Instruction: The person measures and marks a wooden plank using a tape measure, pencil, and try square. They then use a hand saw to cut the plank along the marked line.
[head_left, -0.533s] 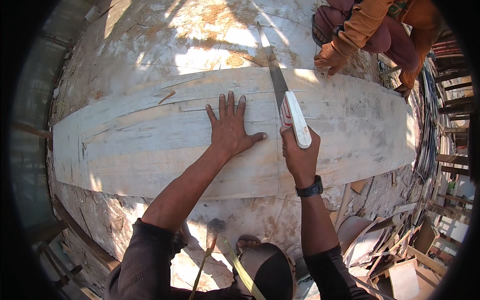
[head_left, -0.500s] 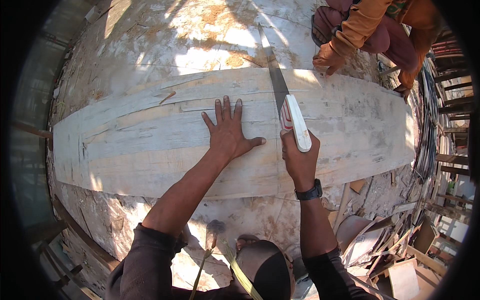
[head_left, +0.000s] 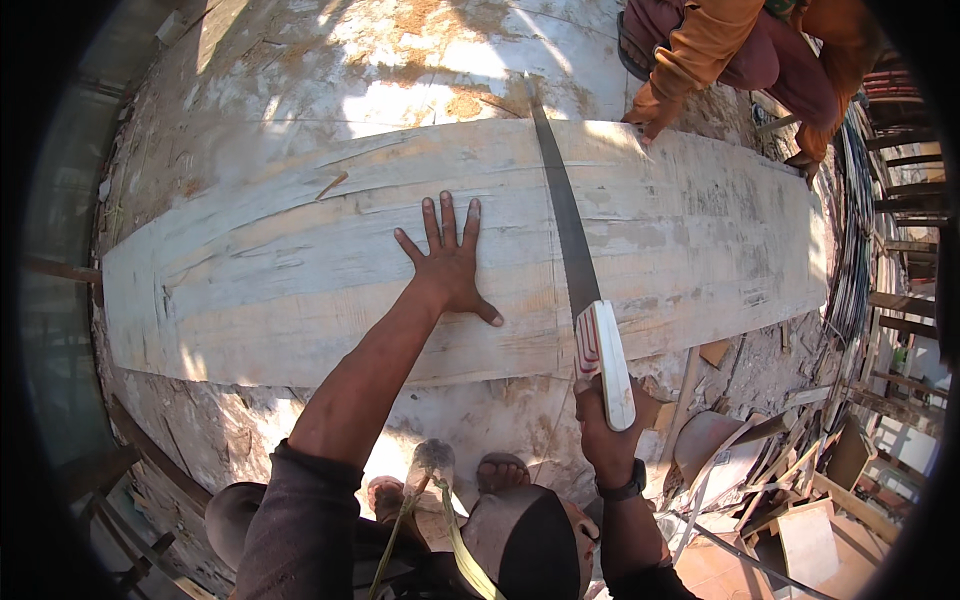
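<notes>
A long, weathered plywood board [head_left: 330, 290] lies across the view, with splintered grain on its face. My left hand [head_left: 448, 265] is pressed flat on it, fingers spread. In my right hand [head_left: 608, 430], below the board's near edge, is the white handle of a handsaw [head_left: 568, 215]. The saw's grey blade runs away from me across the board, its tip past the far edge. Along the blade's left side a faint line crosses the wood. A small wood splinter [head_left: 332, 185] rests on the board, left of my left hand.
At the far right a crouching person in an orange jacket [head_left: 705, 50] has both hands on the board's edge. Bundled rods [head_left: 848, 240] and timber slats stand at the right. Scrap wood [head_left: 805, 545] lies lower right. A clear plastic bag [head_left: 432, 460] hangs near my feet.
My right hand has drawn the saw back toward me, from over the board to below its near edge. My left hand stays flat on the wood.
</notes>
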